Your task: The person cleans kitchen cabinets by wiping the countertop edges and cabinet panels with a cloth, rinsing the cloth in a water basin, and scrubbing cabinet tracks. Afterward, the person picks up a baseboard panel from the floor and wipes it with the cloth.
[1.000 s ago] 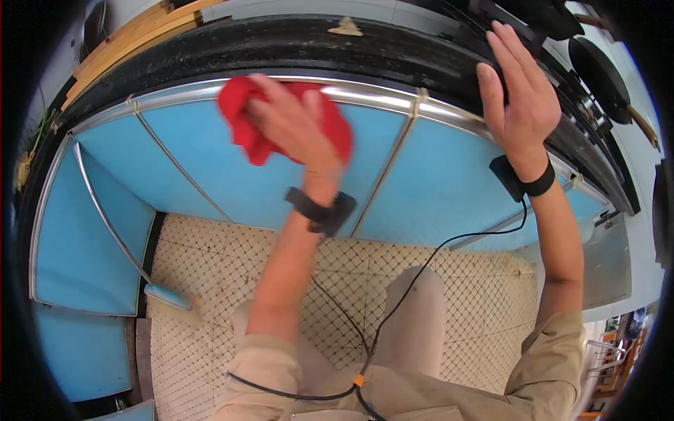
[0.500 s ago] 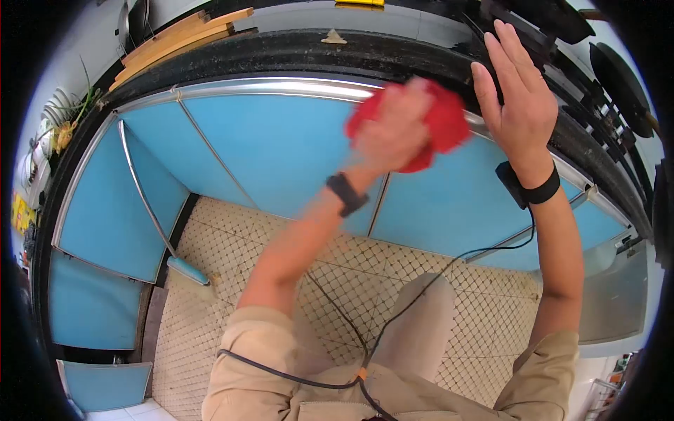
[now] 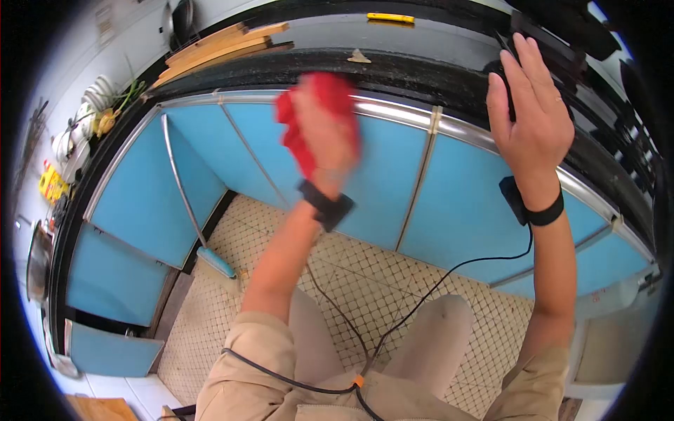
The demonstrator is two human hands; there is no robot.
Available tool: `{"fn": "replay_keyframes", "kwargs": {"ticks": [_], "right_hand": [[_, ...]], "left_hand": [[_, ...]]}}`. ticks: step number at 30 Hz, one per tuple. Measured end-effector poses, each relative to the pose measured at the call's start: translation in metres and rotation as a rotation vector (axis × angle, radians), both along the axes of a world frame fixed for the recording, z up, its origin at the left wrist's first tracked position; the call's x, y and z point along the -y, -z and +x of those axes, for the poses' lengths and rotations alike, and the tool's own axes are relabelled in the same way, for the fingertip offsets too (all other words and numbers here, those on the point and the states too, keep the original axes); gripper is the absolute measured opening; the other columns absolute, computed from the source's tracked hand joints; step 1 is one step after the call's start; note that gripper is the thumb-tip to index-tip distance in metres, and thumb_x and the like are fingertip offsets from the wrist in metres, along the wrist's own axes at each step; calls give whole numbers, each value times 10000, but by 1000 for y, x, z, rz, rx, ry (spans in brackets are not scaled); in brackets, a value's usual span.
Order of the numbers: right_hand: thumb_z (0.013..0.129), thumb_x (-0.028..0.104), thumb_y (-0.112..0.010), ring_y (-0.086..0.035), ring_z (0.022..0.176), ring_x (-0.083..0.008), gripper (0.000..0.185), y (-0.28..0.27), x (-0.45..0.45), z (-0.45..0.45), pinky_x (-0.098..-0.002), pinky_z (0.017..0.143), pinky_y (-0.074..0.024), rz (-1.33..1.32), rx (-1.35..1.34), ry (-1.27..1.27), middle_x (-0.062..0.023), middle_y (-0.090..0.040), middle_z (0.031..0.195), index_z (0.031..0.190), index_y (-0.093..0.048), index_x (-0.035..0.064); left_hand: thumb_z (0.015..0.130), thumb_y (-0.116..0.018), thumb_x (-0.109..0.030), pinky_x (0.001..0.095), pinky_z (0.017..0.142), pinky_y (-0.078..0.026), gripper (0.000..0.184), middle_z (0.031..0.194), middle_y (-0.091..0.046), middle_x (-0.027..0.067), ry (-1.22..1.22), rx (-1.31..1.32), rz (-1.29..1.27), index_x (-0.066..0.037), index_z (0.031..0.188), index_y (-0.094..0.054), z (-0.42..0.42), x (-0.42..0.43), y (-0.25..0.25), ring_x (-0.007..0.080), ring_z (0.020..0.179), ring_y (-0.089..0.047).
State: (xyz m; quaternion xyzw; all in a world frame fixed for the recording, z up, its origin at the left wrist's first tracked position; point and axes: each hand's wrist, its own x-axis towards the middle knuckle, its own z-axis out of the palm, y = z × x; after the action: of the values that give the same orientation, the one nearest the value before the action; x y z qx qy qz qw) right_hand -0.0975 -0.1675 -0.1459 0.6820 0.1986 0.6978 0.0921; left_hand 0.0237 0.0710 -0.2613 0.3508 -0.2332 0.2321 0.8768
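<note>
Left fingers [image 3: 309,109] clutch the red cloth [image 3: 340,92] beneath; empty right fingers [image 3: 531,67] extend over the desk [image 3: 449,77], perhaps for balance.

Left hand [image 3: 323,132] is blurred; right hand [image 3: 538,133] stretches forward, back upward.

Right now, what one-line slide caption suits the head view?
Left hand holds a red cloth at the metal trim; right hand extends over the black counter.
</note>
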Motion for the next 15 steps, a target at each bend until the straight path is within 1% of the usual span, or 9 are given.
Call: {"fn": "replay_keyframes", "kwargs": {"ticks": [1, 3, 5, 6, 7, 9, 12, 13, 15], "right_hand": [[805, 130, -732, -678, 1065, -274, 238, 0, 1, 3, -323, 850, -553, -9, 22, -3, -136, -687, 1173, 1014, -709, 18], [801, 103, -720, -670, 1087, -280, 204, -1, 0, 0, -327, 868, -550, 3, 13, -31, -141, -682, 1182, 986, -708, 17], [797, 106, -725, -671, 1081, -289, 216, -2, 4, 0, -334, 868, -552, -10, -39, -31, -144, -683, 1173, 989, -704, 10], [789, 115, -733, -672, 1076, -294, 234, -2, 4, -1, -340, 865, -555, -13, -56, -17, -144, -684, 1164, 993, -701, 5], [789, 115, -733, -672, 1076, -294, 234, -2, 4, 0, -340, 865, -555, -9, -51, -41, -144, -684, 1164, 993, -701, 5], [791, 120, -731, -673, 1070, -290, 234, -1, 4, 3, -339, 861, -557, 23, -65, -32, -142, -684, 1161, 997, -701, 12], [833, 114, -719, -658, 1125, -243, 214, 2, 9, 8, -303, 858, -544, 44, -72, -36, -109, -681, 1215, 1030, -720, 32], [833, 114, -719, -658, 1125, -243, 214, 1, 9, 8, -303, 858, -544, 49, -70, -61, -109, -681, 1215, 1030, -720, 32], [836, 133, -723, -660, 1122, -241, 220, 1, 8, 3, -298, 857, -544, 85, -94, -97, -111, -684, 1209, 1032, -721, 35]], "left_hand": [[922, -519, -109, 445, 994, -436, 267, 1225, -553, 171, -657, 85, 670, -25, 1173, -557, -2, 31, 16, 314, 1131, -541], [882, -583, -106, 505, 1025, -413, 183, 1184, -580, 163, -1197, 649, 935, -53, 1057, -577, -32, 77, 17, 315, 1158, -555], [731, -653, -28, 621, 1109, -278, 382, 1306, -511, 265, -1067, 690, 838, 13, 1103, -579, -41, 108, 13, 459, 1302, -445], [728, -662, -54, 631, 1079, -317, 339, 1275, -532, 255, -1109, 694, 845, 16, 1051, -587, -40, 108, 11, 471, 1262, -477], [728, -662, -54, 631, 1079, -317, 339, 1275, -532, 255, -1131, 691, 857, 16, 1051, -587, -37, 105, 10, 471, 1262, -477], [734, -675, -46, 614, 1075, -351, 173, 1297, -535, 236, -1101, 809, 904, -11, 849, -550, -33, 92, 10, 445, 1263, -492], [704, -657, -32, 591, 1079, -362, 225, 1295, -548, 229, -1083, 878, 1092, -6, 917, -591, -22, 58, 4, 439, 1258, -501], [704, -657, -32, 591, 1079, -362, 225, 1295, -548, 229, -1104, 873, 1109, -6, 917, -591, -18, 46, 3, 439, 1258, -501], [728, -605, -8, 562, 1102, -350, 312, 1289, -563, 219, -1332, 667, 1086, -2, 1040, -610, -10, 17, 5, 418, 1263, -501]]}}
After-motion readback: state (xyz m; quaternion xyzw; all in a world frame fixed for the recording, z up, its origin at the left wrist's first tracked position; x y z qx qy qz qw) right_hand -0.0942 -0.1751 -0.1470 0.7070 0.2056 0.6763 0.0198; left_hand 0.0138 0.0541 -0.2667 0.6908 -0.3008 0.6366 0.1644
